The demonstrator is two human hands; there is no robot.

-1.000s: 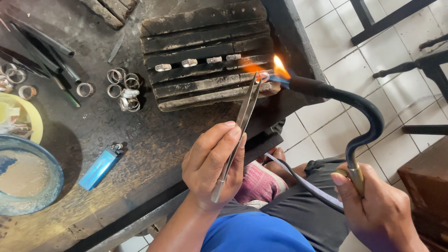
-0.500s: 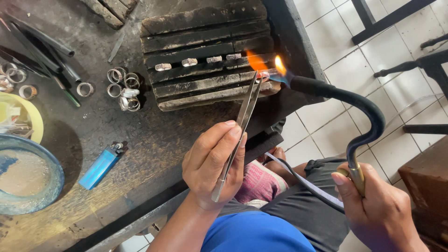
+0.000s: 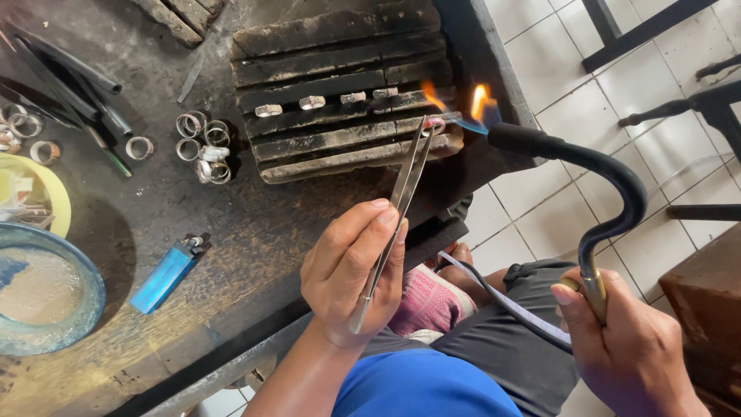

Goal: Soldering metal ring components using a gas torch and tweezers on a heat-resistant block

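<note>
Head view: left hand (image 3: 351, 274) pinches long tweezers (image 3: 394, 212), tips gripping a ring (image 3: 434, 126) over charred blocks (image 3: 340, 93). Right hand (image 3: 629, 351) closes around a curved torch (image 3: 598, 193), flame at the ring.

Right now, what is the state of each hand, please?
Left hand: closed on long metal tweezers, tips at a small ring.
Right hand: closed on curved black torch, lit.

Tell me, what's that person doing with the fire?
The left hand holds long metal tweezers, whose tips hold a small ring on a charred block. The right hand aims a curved black torch, and its flame burns right at that ring. More rings lie on the bench.
</note>
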